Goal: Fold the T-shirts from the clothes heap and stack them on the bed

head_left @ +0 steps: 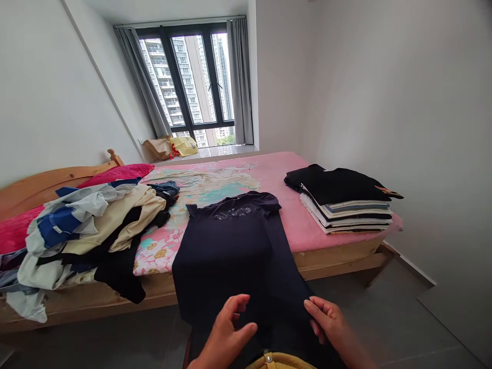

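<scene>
A dark navy T-shirt (230, 246) with a printed design near its collar lies spread over the bed's edge, its lower part hanging toward me. My right hand (326, 320) pinches the shirt's right edge between thumb and fingers. Over the shirt's lower left part is my left hand (232, 328), thumb and fingers apart, with nothing in it. Whether its underside touches the cloth I cannot tell.
A stack of folded clothes (342, 200) with black ones on top sits at the bed's right end. On the left lies a loose heap of clothes (92, 220) beside pink pillows (115, 177). A wooden bed frame (338, 264) runs along the front. Bags (184, 146) rest on the windowsill.
</scene>
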The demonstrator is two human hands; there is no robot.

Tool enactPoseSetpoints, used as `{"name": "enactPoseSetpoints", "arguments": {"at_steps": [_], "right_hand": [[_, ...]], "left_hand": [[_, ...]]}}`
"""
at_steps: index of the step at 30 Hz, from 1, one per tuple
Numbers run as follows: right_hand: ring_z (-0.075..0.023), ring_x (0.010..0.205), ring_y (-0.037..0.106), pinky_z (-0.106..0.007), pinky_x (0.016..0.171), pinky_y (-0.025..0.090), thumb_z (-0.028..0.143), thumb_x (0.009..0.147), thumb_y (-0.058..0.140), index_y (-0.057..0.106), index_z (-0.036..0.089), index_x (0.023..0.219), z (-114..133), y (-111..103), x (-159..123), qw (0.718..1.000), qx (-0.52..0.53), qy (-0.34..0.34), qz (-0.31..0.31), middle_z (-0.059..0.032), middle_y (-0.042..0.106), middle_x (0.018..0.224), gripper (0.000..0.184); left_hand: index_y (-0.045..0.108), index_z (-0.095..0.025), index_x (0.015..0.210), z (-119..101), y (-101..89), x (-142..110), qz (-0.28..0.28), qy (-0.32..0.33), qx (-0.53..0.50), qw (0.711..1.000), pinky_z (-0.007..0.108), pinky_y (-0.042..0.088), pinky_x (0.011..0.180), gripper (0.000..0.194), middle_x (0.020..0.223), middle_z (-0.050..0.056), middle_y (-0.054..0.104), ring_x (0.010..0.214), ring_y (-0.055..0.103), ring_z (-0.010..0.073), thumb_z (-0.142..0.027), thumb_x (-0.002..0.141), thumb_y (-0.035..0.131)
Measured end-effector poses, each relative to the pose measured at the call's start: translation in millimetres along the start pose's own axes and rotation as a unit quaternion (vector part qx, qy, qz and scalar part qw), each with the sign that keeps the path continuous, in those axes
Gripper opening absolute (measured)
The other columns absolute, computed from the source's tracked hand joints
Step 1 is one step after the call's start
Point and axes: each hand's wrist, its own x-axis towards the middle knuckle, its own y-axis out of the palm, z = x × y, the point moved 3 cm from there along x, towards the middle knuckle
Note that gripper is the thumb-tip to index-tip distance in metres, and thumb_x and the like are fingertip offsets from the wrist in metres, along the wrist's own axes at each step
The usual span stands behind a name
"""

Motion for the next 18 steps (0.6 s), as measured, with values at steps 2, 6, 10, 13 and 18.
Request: {"name": "enactPoseSetpoints", "arguments": {"at_steps": [2, 6, 10, 13, 18], "right_hand": [[-0.0058, 0.036, 0.032, -0.021, 0.041, 0.025, 0.060, 0.079, 0.048, 0.037, 0.020, 0.060, 15, 12, -8, 0.999, 0.000, -0.033, 0.030, 0.0067, 0.041, 0.040, 0.046], [-0.0057, 0.039, 0.028, -0.021, 0.042, 0.022, 0.057, 0.084, 0.045, 0.035, 0.020, 0.059, 37, 28, -23, 0.993, 0.009, -0.094, 0.069, 0.0073, 0.034, 0.041, 0.046], [-0.0059, 0.044, 0.029, -0.021, 0.042, 0.022, 0.057, 0.083, 0.047, 0.042, 0.018, 0.059, 44, 36, -31, 0.990, -0.007, -0.104, 0.095, 0.0058, 0.034, 0.047, 0.046], [-0.0055, 0.039, 0.029, -0.020, 0.039, 0.022, 0.059, 0.082, 0.046, 0.046, 0.018, 0.062, 34, 34, -22, 0.994, 0.029, -0.074, 0.074, 0.0067, 0.034, 0.045, 0.045], [-0.0084, 0.047, 0.044, -0.018, 0.033, 0.035, 0.056, 0.074, 0.055, 0.050, 0.021, 0.089, 17, 22, 37, 0.991, 0.121, -0.036, -0.044, 0.0042, 0.048, 0.066, 0.039]], "left_hand": [[0.049, -0.024, 0.128, -41, 34.2, 3, 0.033, 0.086, 0.060, 0.994, 0.039, 0.037, 0.104, 0.072, 0.136, 0.008, 0.047, 0.124, 0.043, 0.0242, -0.017, 0.058, 0.068], [0.056, -0.021, 0.119, -78, 76.4, 14, 0.034, 0.207, 0.153, 0.966, 0.040, 0.042, 0.099, 0.065, 0.126, 0.009, 0.055, 0.115, 0.051, 0.0236, -0.003, 0.057, 0.057], [0.065, -0.022, 0.102, -77, 77.6, 13, 0.032, 0.227, 0.120, 0.966, 0.027, 0.051, 0.081, 0.039, 0.095, 0.004, 0.070, 0.088, 0.063, 0.0159, -0.004, 0.070, 0.049], [0.068, -0.023, 0.095, -67, 53.4, 0, 0.019, 0.158, 0.074, 0.984, 0.024, 0.049, 0.082, 0.021, 0.091, 0.003, 0.071, 0.087, 0.064, 0.0147, -0.025, 0.083, 0.050], [0.070, -0.017, 0.082, -51, 3.4, -29, 0.086, 0.053, 0.058, 0.993, 0.020, 0.045, 0.062, 0.041, 0.072, 0.005, 0.067, 0.064, 0.057, 0.0119, -0.051, 0.083, 0.046]]}}
